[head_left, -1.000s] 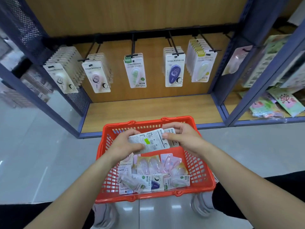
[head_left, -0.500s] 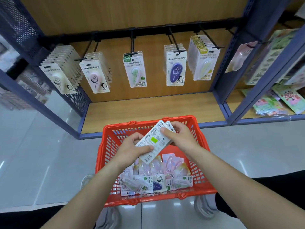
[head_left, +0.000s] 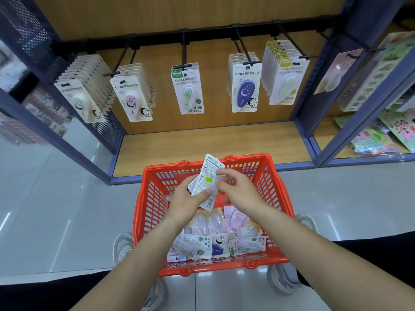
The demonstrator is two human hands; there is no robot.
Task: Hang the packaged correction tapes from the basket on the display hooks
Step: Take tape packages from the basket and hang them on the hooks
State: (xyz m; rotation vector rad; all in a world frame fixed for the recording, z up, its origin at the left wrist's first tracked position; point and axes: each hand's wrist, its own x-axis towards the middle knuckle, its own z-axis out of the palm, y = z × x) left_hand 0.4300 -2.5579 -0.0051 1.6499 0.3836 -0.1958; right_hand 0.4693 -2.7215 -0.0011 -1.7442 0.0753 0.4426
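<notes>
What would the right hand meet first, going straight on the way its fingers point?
The packets gripped by the left hand; the right hand has its fingers at their edge, contact unclear.

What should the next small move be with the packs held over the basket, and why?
Probably the right hand, beside the packs, should pinch one and lift it free. The left hand grips what looks like several together, backs facing the camera, over the red basket and well short of the display hooks.

The person wears black trousers and white laced sneakers.
</notes>
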